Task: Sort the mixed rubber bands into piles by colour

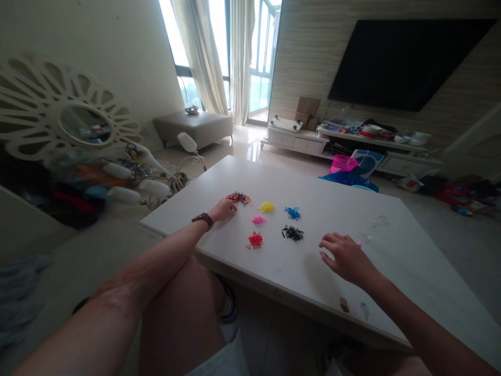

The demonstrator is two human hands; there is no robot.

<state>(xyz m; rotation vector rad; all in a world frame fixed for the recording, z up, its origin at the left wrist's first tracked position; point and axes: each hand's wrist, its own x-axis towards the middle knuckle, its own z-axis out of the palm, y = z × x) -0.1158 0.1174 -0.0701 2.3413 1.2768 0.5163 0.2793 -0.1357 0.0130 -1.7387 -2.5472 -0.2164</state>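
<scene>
My left hand (224, 210), with a watch (204, 220) on its wrist, is at the near left edge of a mixed heap of small coloured rubber bands (239, 198). Its fingers are drawn together; what they hold, if anything, is too small to tell. Sorted by colour, yellow bands (266, 207), pink bands (258, 220), red bands (255, 240), blue bands (293, 212) and black bands (293, 233) lie in separate piles. To the right of the black ones, my right hand (344, 255) hovers over the table, fingers loosely bent and apart, holding nothing visible.
The white table (321, 198) carries a clear object (380, 222) at the right and two small items near its front edge, one brown (344, 304). My knee is against the near left side. Beyond stand a pink basket (343, 163), a low TV cabinet (309, 144) and a bench (195, 128).
</scene>
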